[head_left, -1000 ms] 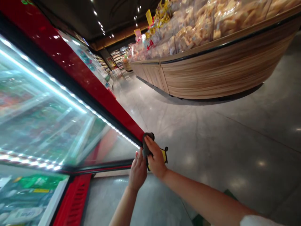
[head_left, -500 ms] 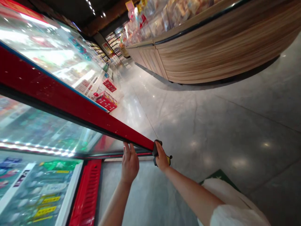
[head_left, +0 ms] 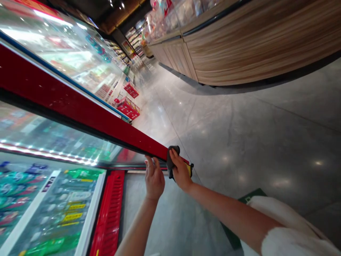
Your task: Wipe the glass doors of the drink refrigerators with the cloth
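Observation:
My right hand (head_left: 181,172) is closed round a dark grey, soft-looking pad (head_left: 169,163) with a yellow part and a small black knob; its exact kind is unclear. The pad presses against the red frame (head_left: 133,133) of an open glass cooler door, close to the frame's end. Just left of it, my left hand (head_left: 155,179) has its fingers stretched out, the tips at the black inner edge of the same frame. Behind the door glass and lower left, bottles (head_left: 71,206) lie in rows on the cooler shelves.
A red slatted panel (head_left: 108,213) runs along the cooler's base. Across the grey floor (head_left: 213,135) stands a curved wood-panelled counter (head_left: 239,53) bearing bagged goods. Red boxes (head_left: 128,107) stand along the aisle by the lit display case (head_left: 80,60). Part of a green mat (head_left: 231,231) shows below my right arm.
The pad in my right hand has shifted a little along the frame, away from its end, so red shows beyond it. My left hand stays at the frame's edge. The view has swung slightly.

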{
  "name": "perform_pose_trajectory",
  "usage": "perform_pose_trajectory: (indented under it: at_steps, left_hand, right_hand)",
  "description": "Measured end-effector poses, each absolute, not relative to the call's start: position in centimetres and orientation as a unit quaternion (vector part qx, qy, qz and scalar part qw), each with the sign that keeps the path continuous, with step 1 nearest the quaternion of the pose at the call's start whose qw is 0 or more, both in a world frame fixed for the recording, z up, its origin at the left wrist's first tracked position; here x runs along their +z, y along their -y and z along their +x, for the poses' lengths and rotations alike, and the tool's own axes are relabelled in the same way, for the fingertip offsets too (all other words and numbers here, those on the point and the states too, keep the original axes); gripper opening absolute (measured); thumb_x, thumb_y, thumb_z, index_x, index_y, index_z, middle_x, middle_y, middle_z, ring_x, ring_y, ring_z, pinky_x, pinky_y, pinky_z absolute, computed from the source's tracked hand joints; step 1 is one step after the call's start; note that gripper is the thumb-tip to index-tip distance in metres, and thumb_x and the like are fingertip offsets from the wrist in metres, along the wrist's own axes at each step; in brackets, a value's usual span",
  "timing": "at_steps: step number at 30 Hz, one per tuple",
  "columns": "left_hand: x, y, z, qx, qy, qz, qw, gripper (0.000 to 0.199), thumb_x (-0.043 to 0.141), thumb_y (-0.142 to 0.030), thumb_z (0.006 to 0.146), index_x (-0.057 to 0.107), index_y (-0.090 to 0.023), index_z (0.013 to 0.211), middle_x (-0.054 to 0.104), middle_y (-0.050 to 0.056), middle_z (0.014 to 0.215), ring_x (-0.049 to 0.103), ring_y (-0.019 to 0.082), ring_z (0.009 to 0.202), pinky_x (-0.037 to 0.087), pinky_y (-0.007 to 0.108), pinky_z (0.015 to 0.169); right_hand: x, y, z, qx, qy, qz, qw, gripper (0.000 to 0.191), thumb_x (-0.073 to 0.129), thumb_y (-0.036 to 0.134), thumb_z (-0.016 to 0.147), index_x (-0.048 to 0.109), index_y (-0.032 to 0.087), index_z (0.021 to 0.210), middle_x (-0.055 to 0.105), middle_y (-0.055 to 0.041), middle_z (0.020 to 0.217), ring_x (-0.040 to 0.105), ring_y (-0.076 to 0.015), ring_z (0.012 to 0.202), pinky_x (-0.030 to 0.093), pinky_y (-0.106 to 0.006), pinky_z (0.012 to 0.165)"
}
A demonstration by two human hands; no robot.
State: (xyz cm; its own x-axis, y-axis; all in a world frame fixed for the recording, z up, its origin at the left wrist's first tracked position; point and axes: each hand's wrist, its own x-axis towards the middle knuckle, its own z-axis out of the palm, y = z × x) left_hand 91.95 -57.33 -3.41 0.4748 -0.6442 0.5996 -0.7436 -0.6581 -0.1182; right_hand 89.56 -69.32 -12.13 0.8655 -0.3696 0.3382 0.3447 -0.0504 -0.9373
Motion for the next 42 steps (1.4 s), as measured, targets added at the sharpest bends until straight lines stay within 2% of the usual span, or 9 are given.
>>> perform_pose_trajectory:
  at_steps: [3,8,11,15,22,28,34,38,42]
  left_hand:
    - [-3.6,57.7,91.9,0.303,0.396,0.863,0.082,0.071,0.039,-0.007,0.100,0.013,-0.019,0.165,0.003,0.020,0.170,0.015,0.030,0.156,0.029,0.052,0.125]
    - [-3.8,57.8,92.0,0.299,0.394,0.865,0.081,0.072,0.040,-0.007,0.100,0.010,-0.019,0.165,0.002,0.021,0.169,0.013,0.031,0.156,0.030,0.052,0.125]
    - [-4.0,57.7,92.2,0.307,0.400,0.860,0.076,0.071,0.038,-0.007,0.101,0.010,-0.020,0.165,0.003,0.020,0.170,0.012,0.030,0.156,0.027,0.053,0.126]
    - [-4.0,57.4,92.4,0.320,0.407,0.851,0.087,0.068,0.037,-0.009,0.102,0.013,-0.021,0.165,0.009,0.017,0.171,0.013,0.027,0.157,0.023,0.052,0.128]
    - [-3.3,56.7,92.4,0.281,0.405,0.866,0.083,0.063,0.035,-0.012,0.103,0.021,-0.020,0.164,0.015,0.016,0.170,0.015,0.029,0.157,0.023,0.057,0.127]
    - [-2.4,56.7,91.8,0.264,0.420,0.865,0.075,0.066,0.038,-0.011,0.101,0.019,-0.017,0.164,0.015,0.017,0.169,0.014,0.029,0.157,0.025,0.056,0.127]
    - [0.2,56.7,91.2,0.299,0.420,0.856,0.047,0.074,0.037,-0.005,0.097,0.009,-0.016,0.165,0.013,0.016,0.169,0.015,0.028,0.156,0.027,0.050,0.128]
    - [1.1,56.5,91.2,0.279,0.436,0.854,0.047,0.076,0.037,-0.004,0.097,0.007,-0.019,0.165,0.014,0.014,0.169,0.011,0.027,0.157,0.027,0.051,0.128]
    - [3.4,56.5,90.8,0.275,0.454,0.845,0.060,0.076,0.036,-0.004,0.097,0.009,-0.020,0.165,0.018,0.013,0.170,0.023,0.025,0.156,0.034,0.045,0.125]
  right_hand:
    - [-12.2,70.6,89.1,-0.268,0.069,-0.708,0.649,0.091,0.040,-0.006,0.076,0.037,0.030,0.160,0.034,-0.0008,0.167,0.034,-0.0212,0.154,0.028,-0.046,0.129]
    - [-15.4,69.1,87.6,-0.250,-0.014,-0.751,0.611,0.090,0.037,-0.005,0.079,0.026,0.023,0.164,0.032,-0.0088,0.168,0.034,-0.0266,0.154,0.034,-0.053,0.125]
    - [-12.7,68.7,88.8,-0.292,-0.004,-0.749,0.595,0.087,0.039,-0.002,0.081,0.025,0.021,0.164,0.033,-0.0100,0.168,0.035,-0.0274,0.153,0.033,-0.054,0.126]
    - [-9.2,70.1,90.9,-0.350,0.103,-0.747,0.556,0.077,0.040,0.004,0.090,0.029,0.024,0.163,0.034,-0.0062,0.167,0.032,-0.0247,0.155,0.029,-0.051,0.128]
    - [-14.9,70.8,88.8,-0.300,0.092,-0.792,0.524,0.075,0.039,0.002,0.090,0.032,0.021,0.162,0.041,-0.0127,0.163,0.040,-0.0308,0.149,0.039,-0.058,0.121]
    - [-9.6,72.2,90.3,-0.331,0.162,-0.780,0.505,0.067,0.040,0.009,0.097,0.034,0.028,0.161,0.039,-0.0046,0.165,0.039,-0.0258,0.151,0.034,-0.052,0.126]
    - [-10.8,72.3,89.8,-0.352,0.183,-0.779,0.485,0.063,0.039,0.009,0.097,0.041,0.025,0.158,0.050,-0.0094,0.158,0.040,-0.0292,0.150,0.042,-0.055,0.121]
    - [-7.5,72.5,90.6,-0.366,0.189,-0.763,0.498,0.070,0.041,0.006,0.095,0.033,0.028,0.161,0.043,-0.0064,0.163,0.037,-0.0268,0.152,0.037,-0.054,0.124]
    - [-2.6,74.2,91.3,-0.349,0.232,-0.748,0.516,0.079,0.040,0.002,0.091,0.027,0.031,0.163,0.038,-0.0023,0.165,0.036,-0.0221,0.153,0.036,-0.049,0.125]
